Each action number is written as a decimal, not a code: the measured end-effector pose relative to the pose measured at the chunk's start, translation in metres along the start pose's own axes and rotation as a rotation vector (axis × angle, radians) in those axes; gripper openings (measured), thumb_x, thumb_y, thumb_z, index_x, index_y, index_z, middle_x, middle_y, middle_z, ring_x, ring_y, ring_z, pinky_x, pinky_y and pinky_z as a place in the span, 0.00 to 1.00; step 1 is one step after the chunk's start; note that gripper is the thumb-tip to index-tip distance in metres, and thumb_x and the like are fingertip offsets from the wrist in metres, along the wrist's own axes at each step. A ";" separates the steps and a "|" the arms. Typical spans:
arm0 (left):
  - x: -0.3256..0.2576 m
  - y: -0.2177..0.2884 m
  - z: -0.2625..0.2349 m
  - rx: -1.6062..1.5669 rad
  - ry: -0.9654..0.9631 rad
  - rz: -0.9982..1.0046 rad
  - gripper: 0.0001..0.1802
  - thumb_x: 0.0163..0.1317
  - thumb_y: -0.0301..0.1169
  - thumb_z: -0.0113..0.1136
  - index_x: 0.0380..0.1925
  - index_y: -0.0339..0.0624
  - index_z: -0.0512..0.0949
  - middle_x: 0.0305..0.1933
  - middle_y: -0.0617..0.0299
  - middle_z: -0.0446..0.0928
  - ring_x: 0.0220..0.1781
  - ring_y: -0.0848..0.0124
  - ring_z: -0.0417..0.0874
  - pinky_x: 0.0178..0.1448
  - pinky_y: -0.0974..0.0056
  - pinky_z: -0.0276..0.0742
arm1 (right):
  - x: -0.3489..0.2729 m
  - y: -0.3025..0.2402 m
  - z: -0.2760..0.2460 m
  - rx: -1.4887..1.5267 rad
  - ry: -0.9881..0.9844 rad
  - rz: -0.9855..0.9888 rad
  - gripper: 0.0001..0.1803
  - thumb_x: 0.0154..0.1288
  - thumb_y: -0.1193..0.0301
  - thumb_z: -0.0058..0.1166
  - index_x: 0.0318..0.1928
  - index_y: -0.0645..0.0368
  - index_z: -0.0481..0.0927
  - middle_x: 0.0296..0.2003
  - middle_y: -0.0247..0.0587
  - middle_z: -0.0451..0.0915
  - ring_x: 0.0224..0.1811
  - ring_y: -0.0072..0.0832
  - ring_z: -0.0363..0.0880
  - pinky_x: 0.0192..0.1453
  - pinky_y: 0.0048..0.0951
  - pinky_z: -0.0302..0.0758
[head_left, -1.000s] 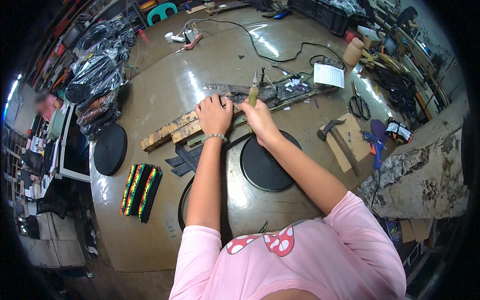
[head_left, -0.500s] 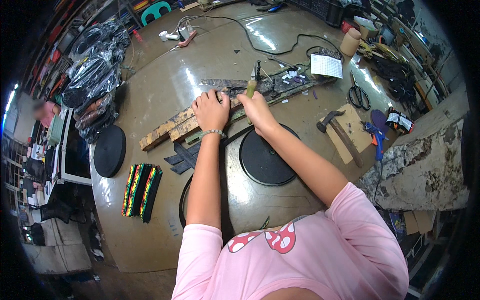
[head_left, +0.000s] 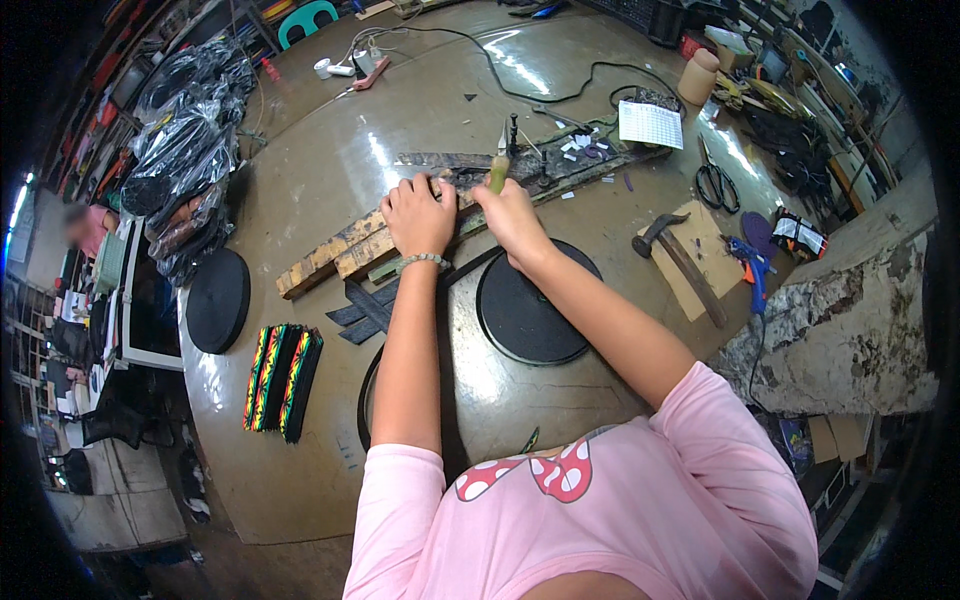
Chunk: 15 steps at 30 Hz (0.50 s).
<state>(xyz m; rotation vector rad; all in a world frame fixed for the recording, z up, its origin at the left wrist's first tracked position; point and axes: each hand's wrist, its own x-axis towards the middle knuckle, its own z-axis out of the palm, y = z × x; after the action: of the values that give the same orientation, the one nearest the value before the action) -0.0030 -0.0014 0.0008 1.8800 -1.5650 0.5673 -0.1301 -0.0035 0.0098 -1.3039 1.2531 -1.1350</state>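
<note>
My left hand (head_left: 420, 218) rests on a worn yellowish wooden bar (head_left: 325, 268), its fingers bent over the bar's far side. What lies under the palm is hidden. Close to its right, my right hand (head_left: 514, 218) is closed round the green handle of a knife (head_left: 499, 170), whose metal blade points up and away from me. A long black strap (head_left: 452, 390) runs from the near edge past my left wrist and bends towards the right hand. Beneath my right forearm lies a round black roll (head_left: 530, 315). Short black strips (head_left: 365, 315) lie crossed beside my left wrist.
Patterned colourful bands (head_left: 283, 380) and another black roll (head_left: 218, 302) lie at left. Right of me are a hammer (head_left: 690, 270) on cardboard, black-handled scissors (head_left: 716, 185) and a blue glue gun (head_left: 752, 275). Plastic-wrapped goods (head_left: 195, 130) are heaped far left; a cable (head_left: 560, 105) crosses the back.
Both hands stay almost in place on the wooden bar; the right hand and knife shift very slightly. The whole view moves a little.
</note>
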 end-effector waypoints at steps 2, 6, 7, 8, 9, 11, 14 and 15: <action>0.000 0.000 0.000 0.007 -0.018 -0.002 0.17 0.56 0.44 0.50 0.32 0.41 0.78 0.32 0.54 0.76 0.39 0.58 0.75 0.53 0.53 0.64 | -0.004 -0.002 0.001 -0.025 -0.002 0.004 0.22 0.55 0.63 0.52 0.37 0.76 0.72 0.38 0.62 0.72 0.43 0.45 0.69 0.50 0.38 0.65; 0.001 -0.001 -0.001 0.010 -0.056 -0.011 0.18 0.57 0.44 0.50 0.34 0.43 0.79 0.33 0.54 0.76 0.41 0.57 0.76 0.54 0.53 0.64 | -0.010 -0.008 0.004 -0.117 0.119 -0.034 0.16 0.56 0.66 0.53 0.32 0.71 0.74 0.28 0.46 0.78 0.31 0.29 0.73 0.36 0.34 0.69; 0.001 -0.001 -0.001 0.006 -0.044 -0.006 0.17 0.57 0.44 0.50 0.33 0.42 0.78 0.33 0.53 0.76 0.40 0.58 0.75 0.54 0.53 0.64 | -0.010 -0.010 0.003 -0.141 0.140 -0.042 0.17 0.56 0.65 0.53 0.33 0.72 0.74 0.28 0.48 0.78 0.31 0.31 0.74 0.37 0.35 0.69; 0.001 -0.001 -0.001 0.000 -0.039 -0.003 0.17 0.57 0.44 0.50 0.32 0.41 0.78 0.32 0.53 0.76 0.40 0.58 0.75 0.54 0.53 0.64 | -0.011 -0.012 0.001 -0.112 0.088 -0.020 0.20 0.56 0.64 0.53 0.35 0.74 0.73 0.34 0.56 0.75 0.38 0.39 0.71 0.45 0.37 0.67; 0.001 -0.001 -0.001 0.004 -0.036 -0.001 0.17 0.57 0.44 0.50 0.32 0.41 0.78 0.32 0.53 0.76 0.40 0.58 0.75 0.54 0.53 0.64 | -0.011 -0.014 -0.002 -0.084 0.037 0.002 0.23 0.55 0.62 0.52 0.38 0.77 0.72 0.39 0.64 0.72 0.46 0.46 0.69 0.52 0.39 0.65; 0.001 0.000 -0.001 0.006 -0.041 -0.003 0.18 0.57 0.44 0.49 0.32 0.41 0.78 0.33 0.52 0.76 0.40 0.57 0.75 0.54 0.52 0.64 | -0.010 -0.017 -0.006 -0.062 -0.017 0.018 0.27 0.55 0.61 0.52 0.41 0.79 0.71 0.45 0.71 0.70 0.53 0.54 0.66 0.60 0.42 0.62; 0.001 0.000 -0.001 0.011 -0.041 -0.007 0.18 0.57 0.44 0.49 0.33 0.41 0.78 0.33 0.52 0.76 0.40 0.57 0.75 0.55 0.52 0.64 | -0.008 -0.017 -0.009 -0.071 -0.023 0.015 0.27 0.55 0.61 0.52 0.42 0.79 0.71 0.46 0.71 0.70 0.54 0.54 0.65 0.60 0.42 0.62; 0.001 0.000 -0.001 0.003 -0.041 -0.008 0.18 0.57 0.44 0.49 0.33 0.41 0.78 0.33 0.52 0.76 0.40 0.57 0.75 0.55 0.52 0.64 | -0.007 -0.016 -0.008 -0.069 -0.023 0.019 0.27 0.55 0.61 0.52 0.42 0.79 0.71 0.46 0.71 0.70 0.54 0.55 0.65 0.60 0.42 0.62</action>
<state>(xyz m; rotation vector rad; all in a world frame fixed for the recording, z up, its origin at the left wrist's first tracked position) -0.0030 -0.0011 0.0024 1.9105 -1.5833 0.5305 -0.1364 0.0034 0.0263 -1.3494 1.2948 -1.0682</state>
